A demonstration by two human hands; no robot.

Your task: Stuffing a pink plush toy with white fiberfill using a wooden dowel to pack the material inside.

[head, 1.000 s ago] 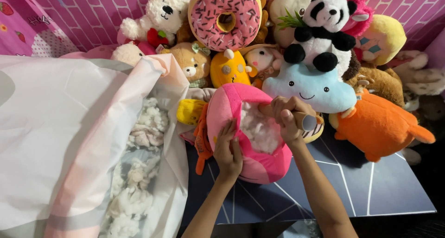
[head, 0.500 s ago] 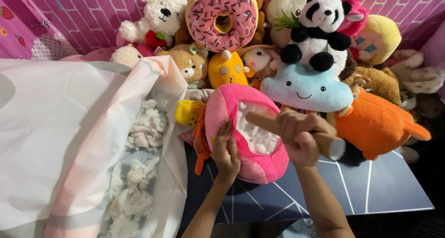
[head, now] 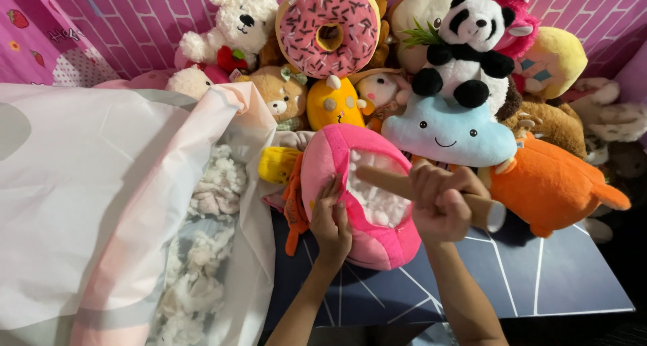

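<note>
I see the pink plush toy [head: 360,204] lying on the dark counter [head: 539,278], its seam gaping and white stuffing [head: 377,197] showing inside. My left hand [head: 330,224] presses on the toy's near edge, its fingers [head: 331,196] curled over the lip of the opening and gripping the fabric. My right hand [head: 441,204] is clenched around a wooden stick [head: 404,184], whose tip sits in the stuffing just beyond the left fingers.

I judge this to be the packing step: filling is being tamped into the shell. The next push wants the left hand bracing the opening while the stick drives down without poking the fabric.

Left of the left hand lies an open white bag [head: 101,204] with loose stuffing [head: 202,251]. Beyond the right fingers sit a blue cloud toy [head: 448,133], an orange plush [head: 552,187], a panda [head: 468,49] and a doughnut cushion [head: 328,29].
</note>
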